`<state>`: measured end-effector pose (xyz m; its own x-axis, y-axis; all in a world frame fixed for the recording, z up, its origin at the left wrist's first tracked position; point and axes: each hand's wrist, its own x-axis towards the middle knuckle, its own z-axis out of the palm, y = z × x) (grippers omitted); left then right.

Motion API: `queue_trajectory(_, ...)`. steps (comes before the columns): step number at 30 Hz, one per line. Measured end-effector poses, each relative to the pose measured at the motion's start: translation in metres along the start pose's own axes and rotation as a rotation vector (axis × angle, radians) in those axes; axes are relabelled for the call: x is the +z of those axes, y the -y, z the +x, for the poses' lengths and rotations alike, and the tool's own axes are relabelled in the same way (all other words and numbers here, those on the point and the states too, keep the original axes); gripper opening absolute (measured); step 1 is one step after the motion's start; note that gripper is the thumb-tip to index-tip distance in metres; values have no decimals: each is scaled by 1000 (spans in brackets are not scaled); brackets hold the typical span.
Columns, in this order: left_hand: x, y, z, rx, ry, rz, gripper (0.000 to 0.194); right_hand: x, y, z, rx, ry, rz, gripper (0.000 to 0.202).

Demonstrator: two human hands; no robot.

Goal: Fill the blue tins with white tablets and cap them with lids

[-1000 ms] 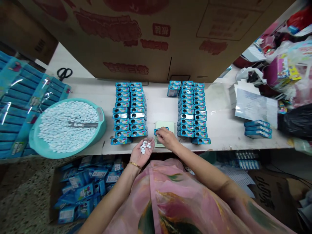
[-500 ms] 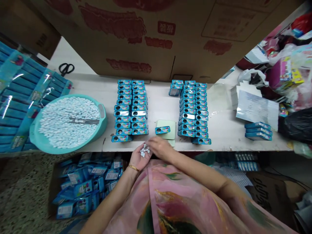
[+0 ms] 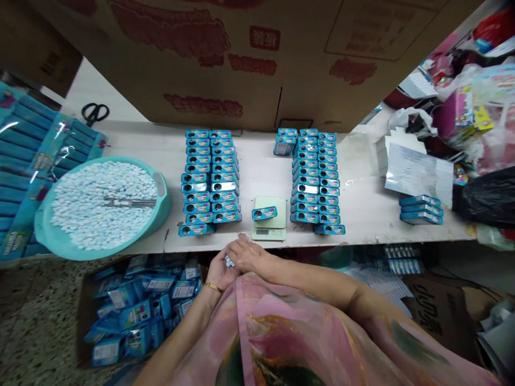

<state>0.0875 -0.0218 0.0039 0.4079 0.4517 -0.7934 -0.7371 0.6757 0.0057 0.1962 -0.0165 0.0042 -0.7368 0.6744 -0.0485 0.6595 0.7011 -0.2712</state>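
Observation:
My left hand (image 3: 217,272) is palm up and cupped around small pale-blue candies (image 3: 229,261), just below the table's front edge. Over that palm lies my right hand (image 3: 248,256), its fingers pressed together and bent, covering most of the candies; what they hold is hidden. Beyond the hands stands a small pale-green digital scale (image 3: 269,234), with a slim blue tin (image 3: 264,213) lying across its platform. Rows of similar blue tins (image 3: 211,182) line the table left of the scale, and more blue tins (image 3: 316,182) stand to its right.
On the left sits a turquoise basin (image 3: 161,225) full of candies with a metal tool (image 3: 131,202) in it. Black scissors (image 3: 95,113) lie behind. A large cardboard box (image 3: 306,59) walls off the back. Below, an open carton holds blue packs (image 3: 137,313).
Both hands have drawn back toward the body, uncovering the scale's display. My right hand now covers the candies that showed in the left palm. The view has shifted slightly.

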Motion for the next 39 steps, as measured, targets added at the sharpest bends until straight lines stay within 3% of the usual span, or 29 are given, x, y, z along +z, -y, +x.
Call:
queue_trajectory(3,8,0,-3,-42,-64,8,33,2,-1,1,-19,13,-7,8)
queue_trajectory(9,14,0,0,9,-99,-8,27,-9,-10,-2,42,-11,20,11)
queue_trajectory(17,25,-3,12,5,10,-18,28,-19,-21,-3,101,17,36,18)
queue_trajectory(26,48,-5,24,189,104,-32,22,-27,-70,-5,303,-270,413,18)
queue_trajectory(32,42,-11,27,198,52,6,23,-29,-96,-8,420,-257,376,17)
queue_trajectory(36,32,-10,22,172,27,-9,23,-33,-87,-15,394,-325,375,21)
queue_trajectory(39,24,-6,15,116,1,-15,21,-31,-58,-17,228,-237,308,20)
